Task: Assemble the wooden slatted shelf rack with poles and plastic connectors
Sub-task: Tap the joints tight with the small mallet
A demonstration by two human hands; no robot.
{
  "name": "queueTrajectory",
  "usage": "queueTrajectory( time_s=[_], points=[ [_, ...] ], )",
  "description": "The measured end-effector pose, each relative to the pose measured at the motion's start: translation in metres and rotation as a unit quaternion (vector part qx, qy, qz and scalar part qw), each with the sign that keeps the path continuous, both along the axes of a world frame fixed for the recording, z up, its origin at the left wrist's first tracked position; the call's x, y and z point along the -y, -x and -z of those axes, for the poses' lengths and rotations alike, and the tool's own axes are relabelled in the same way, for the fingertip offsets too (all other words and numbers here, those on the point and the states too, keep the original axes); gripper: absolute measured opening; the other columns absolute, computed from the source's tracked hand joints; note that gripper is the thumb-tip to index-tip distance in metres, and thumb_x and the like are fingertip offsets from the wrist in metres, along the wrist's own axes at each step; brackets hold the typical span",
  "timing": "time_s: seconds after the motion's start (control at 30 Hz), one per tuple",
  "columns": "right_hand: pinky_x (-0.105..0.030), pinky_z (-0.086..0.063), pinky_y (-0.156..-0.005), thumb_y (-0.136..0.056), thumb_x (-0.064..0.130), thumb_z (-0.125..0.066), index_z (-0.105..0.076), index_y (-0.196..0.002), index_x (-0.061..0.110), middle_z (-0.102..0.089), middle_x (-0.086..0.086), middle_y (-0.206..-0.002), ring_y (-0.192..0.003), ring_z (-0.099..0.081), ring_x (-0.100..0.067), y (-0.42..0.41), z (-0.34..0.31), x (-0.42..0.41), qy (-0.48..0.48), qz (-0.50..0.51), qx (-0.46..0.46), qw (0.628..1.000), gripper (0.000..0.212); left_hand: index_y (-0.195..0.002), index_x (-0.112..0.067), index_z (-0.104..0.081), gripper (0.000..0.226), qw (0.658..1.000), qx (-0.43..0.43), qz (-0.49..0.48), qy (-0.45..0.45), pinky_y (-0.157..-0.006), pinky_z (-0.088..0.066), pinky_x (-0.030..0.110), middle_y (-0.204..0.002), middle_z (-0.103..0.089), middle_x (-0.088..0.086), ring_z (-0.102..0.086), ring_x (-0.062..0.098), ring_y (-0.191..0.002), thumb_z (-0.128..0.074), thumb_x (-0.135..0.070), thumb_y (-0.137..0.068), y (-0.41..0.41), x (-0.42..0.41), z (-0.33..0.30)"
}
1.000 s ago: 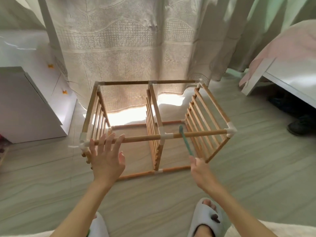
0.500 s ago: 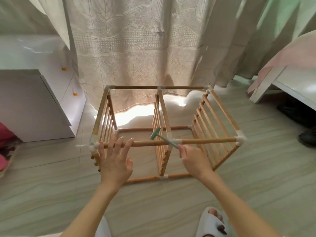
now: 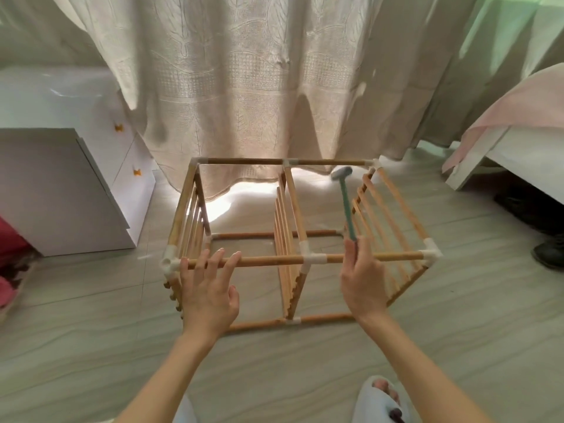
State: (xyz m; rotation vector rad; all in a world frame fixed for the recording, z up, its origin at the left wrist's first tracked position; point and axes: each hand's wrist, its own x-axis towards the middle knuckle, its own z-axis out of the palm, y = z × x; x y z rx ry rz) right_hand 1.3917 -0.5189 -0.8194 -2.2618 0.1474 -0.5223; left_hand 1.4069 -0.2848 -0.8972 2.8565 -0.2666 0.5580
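Small green mallet [image 3: 344, 196] has swung back up, head now pointing to 12 o'clock, pinched in the right hand [image 3: 361, 279] (looks like a wind-up for another tap). Left hand [image 3: 207, 288] still rests flat-fingered on the front top pole [image 3: 265, 259] of the rack [image 3: 293, 239], floor centre.

Floor [image 3: 427, 346] is carrying everything: pale tile with wavy grain. Wooden rack [image 3: 293, 239] is sitting directly on it, mid-frame, lower poles lying flat on the tile. White cabinet [image 3: 61, 193] is standing on it at left, white bed frame [image 3: 488, 160] at right. Curtain hem [image 3: 262, 181] is brushing the floor just behind the rack.
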Motion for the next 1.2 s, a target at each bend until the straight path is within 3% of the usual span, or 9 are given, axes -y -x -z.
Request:
queueTrajectory(
  time_s=[0.1,0.4,0.5,0.63,0.7,0.83,0.97,1.13,1.2],
  points=[
    [-0.017,-0.029,-0.042,-0.1,0.031,-0.034,-0.047,-0.08,0.02,-0.046,0.004,-0.062,-0.05,-0.041,-0.008,0.007,0.018,0.005,0.052,-0.04,-0.211,0.975,0.026,-0.128,-0.027,-0.043,0.073,1.0,-0.004,-0.001,0.003,-0.11,-0.009,0.056,-0.126,-0.05,0.006,-0.038,0.031,-0.126,-0.076,-0.017,-0.063,0.001,0.001,0.0],
    [-0.025,-0.031,-0.05,-0.1,0.024,-0.037,-0.051,-0.085,0.013,-0.05,0.001,-0.064,-0.057,-0.046,-0.015,0.005,-0.056,0.073,0.005,0.111,0.036,0.993,0.024,-0.135,-0.021,-0.038,0.086,0.998,0.032,0.008,-0.049,-0.111,-0.006,0.057,-0.136,-0.04,0.013,-0.033,0.037,-0.13,-0.075,-0.009,-0.058,-0.005,-0.009,0.003],
    [-0.011,-0.032,-0.046,-0.101,0.018,-0.036,-0.047,-0.088,0.009,-0.045,0.005,-0.061,-0.052,-0.043,-0.007,0.025,-0.055,0.093,-0.016,0.207,0.123,0.971,0.019,-0.134,-0.019,-0.039,0.077,0.999,0.025,-0.012,-0.043,-0.111,-0.004,0.058,-0.136,-0.038,0.014,-0.03,0.037,-0.131,-0.071,-0.013,-0.064,-0.003,-0.002,0.004],
    [-0.034,-0.035,-0.066,-0.101,0.028,-0.028,-0.053,-0.1,0.003,-0.062,-0.024,-0.094,-0.089,-0.057,-0.039,0.063,0.021,0.106,0.057,0.198,-0.235,0.95,0.035,-0.13,-0.022,-0.044,0.05,0.999,0.028,-0.025,-0.025,-0.11,-0.003,0.055,-0.133,-0.04,0.014,-0.032,0.036,-0.129,-0.036,-0.037,-0.083,-0.002,0.001,0.005],
    [-0.034,-0.03,-0.066,-0.101,0.027,-0.029,-0.055,-0.102,0.001,-0.062,-0.024,-0.095,-0.092,-0.057,-0.039,0.059,0.025,0.112,0.065,0.207,-0.202,0.955,0.038,-0.126,-0.024,-0.05,0.047,0.999,0.039,-0.033,0.002,-0.11,-0.002,0.053,-0.13,-0.044,0.013,-0.034,0.035,-0.126,-0.031,-0.04,-0.087,-0.004,0.003,0.003],
    [-0.032,-0.025,-0.048,-0.1,0.023,-0.034,-0.049,-0.092,0.001,-0.048,-0.002,-0.061,-0.057,-0.048,-0.027,0.051,-0.007,0.106,0.028,0.248,0.04,0.967,0.029,-0.124,-0.022,-0.056,0.047,0.998,0.044,-0.036,-0.001,-0.111,0.001,0.05,-0.128,-0.045,0.012,-0.035,0.035,-0.125,-0.03,-0.04,-0.089,-0.005,0.003,0.005],
    [-0.037,-0.037,-0.068,-0.101,0.032,-0.028,-0.053,-0.105,0.004,-0.063,-0.022,-0.097,-0.093,-0.058,-0.04,0.064,0.031,0.114,0.115,0.2,-0.248,0.941,0.037,-0.122,-0.02,-0.058,0.048,0.999,0.038,-0.037,-0.001,-0.111,0.005,0.047,-0.126,-0.045,0.013,-0.035,0.036,-0.124,-0.03,-0.041,-0.089,-0.003,0.004,0.004],
    [-0.036,-0.035,-0.059,-0.1,0.025,-0.033,-0.051,-0.096,-0.001,-0.057,-0.016,-0.073,-0.074,-0.058,-0.039,0.059,0.006,0.113,0.03,0.269,0.003,0.963,0.033,-0.121,-0.021,-0.054,0.045,0.999,0.032,-0.037,0.004,-0.111,0.008,0.048,-0.128,-0.045,0.013,-0.034,0.036,-0.127,-0.029,-0.041,-0.09,-0.005,0.006,0.004],
    [-0.038,-0.037,-0.064,-0.101,0.028,-0.029,-0.05,-0.101,0.002,-0.06,-0.016,-0.084,-0.085,-0.059,-0.04,0.066,0.02,0.114,0.051,0.238,-0.141,0.96,0.034,-0.119,-0.021,-0.055,0.044,0.999,0.025,-0.038,0.009,-0.111,0.009,0.047,-0.127,-0.046,0.013,-0.034,0.036,-0.127,-0.028,-0.041,-0.091,-0.006,0.004,0.003]
  ],
)
